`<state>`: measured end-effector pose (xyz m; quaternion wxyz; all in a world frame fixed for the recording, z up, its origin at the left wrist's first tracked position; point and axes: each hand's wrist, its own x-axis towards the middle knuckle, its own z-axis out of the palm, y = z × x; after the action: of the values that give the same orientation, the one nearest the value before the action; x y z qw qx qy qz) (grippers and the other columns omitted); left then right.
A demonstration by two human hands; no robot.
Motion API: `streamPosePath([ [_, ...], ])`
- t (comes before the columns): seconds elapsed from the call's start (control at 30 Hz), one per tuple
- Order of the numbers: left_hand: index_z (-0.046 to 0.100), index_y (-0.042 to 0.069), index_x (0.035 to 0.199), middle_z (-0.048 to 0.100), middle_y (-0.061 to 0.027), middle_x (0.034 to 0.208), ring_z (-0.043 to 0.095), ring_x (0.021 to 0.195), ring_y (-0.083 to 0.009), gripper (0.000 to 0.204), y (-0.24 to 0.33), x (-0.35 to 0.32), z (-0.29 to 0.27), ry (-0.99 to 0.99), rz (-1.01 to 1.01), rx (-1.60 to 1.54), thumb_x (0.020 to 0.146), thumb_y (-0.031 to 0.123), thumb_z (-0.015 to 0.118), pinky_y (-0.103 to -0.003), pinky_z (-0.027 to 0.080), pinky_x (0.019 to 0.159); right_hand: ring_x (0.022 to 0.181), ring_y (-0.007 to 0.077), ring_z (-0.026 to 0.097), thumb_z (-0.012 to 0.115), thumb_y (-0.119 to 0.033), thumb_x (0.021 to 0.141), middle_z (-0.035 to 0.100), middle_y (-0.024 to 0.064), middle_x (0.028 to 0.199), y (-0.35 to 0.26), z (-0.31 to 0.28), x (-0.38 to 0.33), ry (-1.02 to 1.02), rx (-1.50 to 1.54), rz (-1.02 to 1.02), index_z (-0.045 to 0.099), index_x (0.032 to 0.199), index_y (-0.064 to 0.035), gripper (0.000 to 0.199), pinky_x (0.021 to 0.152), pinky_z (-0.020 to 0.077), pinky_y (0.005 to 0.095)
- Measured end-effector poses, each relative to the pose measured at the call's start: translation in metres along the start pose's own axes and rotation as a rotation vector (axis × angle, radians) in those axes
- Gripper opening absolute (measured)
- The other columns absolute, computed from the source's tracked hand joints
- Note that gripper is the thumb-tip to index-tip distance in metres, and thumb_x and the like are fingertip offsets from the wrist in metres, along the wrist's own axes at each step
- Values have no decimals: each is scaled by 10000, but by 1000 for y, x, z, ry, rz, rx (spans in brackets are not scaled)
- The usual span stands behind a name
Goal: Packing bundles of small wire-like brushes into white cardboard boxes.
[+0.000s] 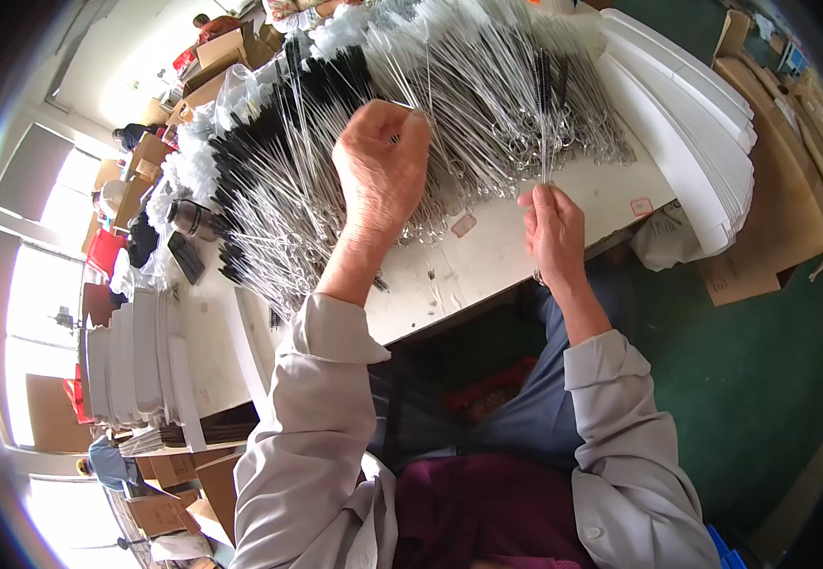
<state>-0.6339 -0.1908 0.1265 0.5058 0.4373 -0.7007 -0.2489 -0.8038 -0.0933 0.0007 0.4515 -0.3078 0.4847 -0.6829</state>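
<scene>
Pinching wire brushes (544,104), right hand (554,232)

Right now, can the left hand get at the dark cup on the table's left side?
Probably yes: the left hand is raised over the wire brushes, the dark cup stands uncovered to its left, only brushes between them.

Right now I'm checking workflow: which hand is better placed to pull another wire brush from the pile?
Left, probably: the left hand rests on the pile of wire brushes, while the right hand already pinches a few.
</scene>
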Motion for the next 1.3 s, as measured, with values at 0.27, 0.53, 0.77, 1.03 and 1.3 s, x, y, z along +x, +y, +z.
streamPosePath([
  [0.27,676,-79,922,761,-169,909,726,677,-143,225,33,38,-17,-40,28,-178,941,144,649,-271,576,629,689,201,695,485,-244,1096,699,142,852,-47,54,32,-156,255,54,594,926,1,317,635,607,334],
  [0.53,681,-104,935,770,-173,863,744,685,-163,250,49,57,-27,-40,62,-193,934,143,643,-272,576,619,1316,406,572,466,-236,1110,581,307,1362,-10,103,95,-254,392,185,571,914,-19,311,1139,465,517],
  [0.77,648,-131,1006,735,-223,1053,761,934,-277,243,77,70,-63,-30,106,-102,973,92,557,-350,661,736,1344,440,547,484,-255,1106,540,319,1423,-9,106,98,-231,365,193,563,935,-12,307,1159,441,521],
  [1.03,605,-122,1182,715,-257,1154,737,1046,-343,301,93,111,-136,-119,168,-310,1032,125,522,-388,630,847,1266,446,608,457,-233,1106,577,332,1350,-1,99,107,-216,371,179,542,987,46,315,1090,511,510],
  [1.3,627,-43,1280,649,-275,1316,702,1044,-254,343,98,160,-262,-425,161,-449,1067,186,487,-368,563,969,1269,448,604,460,-224,1102,576,348,1344,-2,107,104,-254,405,209,540,991,43,300,1092,507,529],
])
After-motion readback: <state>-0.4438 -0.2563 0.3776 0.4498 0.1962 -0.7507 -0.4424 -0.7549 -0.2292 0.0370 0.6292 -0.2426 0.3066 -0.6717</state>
